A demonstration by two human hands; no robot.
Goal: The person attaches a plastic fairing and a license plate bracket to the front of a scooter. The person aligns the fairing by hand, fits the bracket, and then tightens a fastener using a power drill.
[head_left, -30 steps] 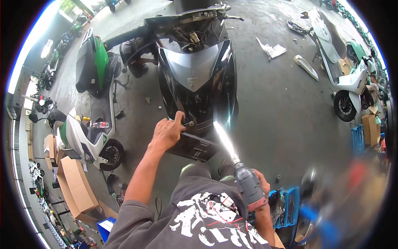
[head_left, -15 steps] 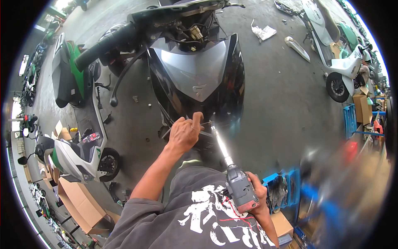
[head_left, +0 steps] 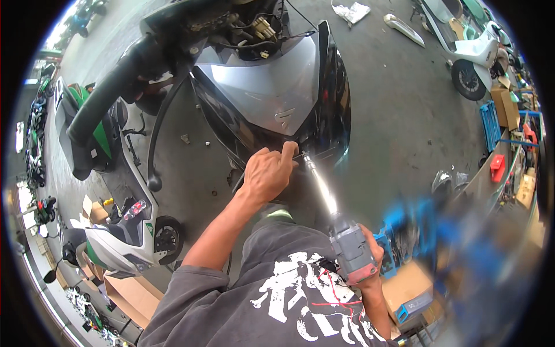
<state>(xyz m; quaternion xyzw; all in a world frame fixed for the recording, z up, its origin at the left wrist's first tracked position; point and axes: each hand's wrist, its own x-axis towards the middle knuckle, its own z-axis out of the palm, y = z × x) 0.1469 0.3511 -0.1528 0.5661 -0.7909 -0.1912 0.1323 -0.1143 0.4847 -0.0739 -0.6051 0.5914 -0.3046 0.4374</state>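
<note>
My right hand (head_left: 372, 254) is wrapped round a dark grey and red cordless impact driver (head_left: 351, 247). A long, shiny extension (head_left: 321, 188) runs from it to the lower front of a scooter's silver and black front panel (head_left: 260, 95). Beside the extension's tip is my left hand (head_left: 267, 173), its fingers curled and the index finger bent up near the panel's lower edge. Whatever those fingers pinch is too small or hidden to make out. Bundled wires and a pale connector (head_left: 263, 28) show at the scooter's open top, next to the black handlebar grip (head_left: 107, 89).
A white and green scooter (head_left: 124, 246) stands at left, with a cardboard box (head_left: 134, 298) near it. Another white scooter (head_left: 477, 58) is at far right. Blue racks and a cardboard box (head_left: 407, 286) lie close to my right arm. A white plastic part (head_left: 404, 30) rests on the floor.
The view has shifted, and the scooter's front panel appears larger and closer. Both hands and the driver stay at its lower edge, the driver's tip now closer to my left index finger.
</note>
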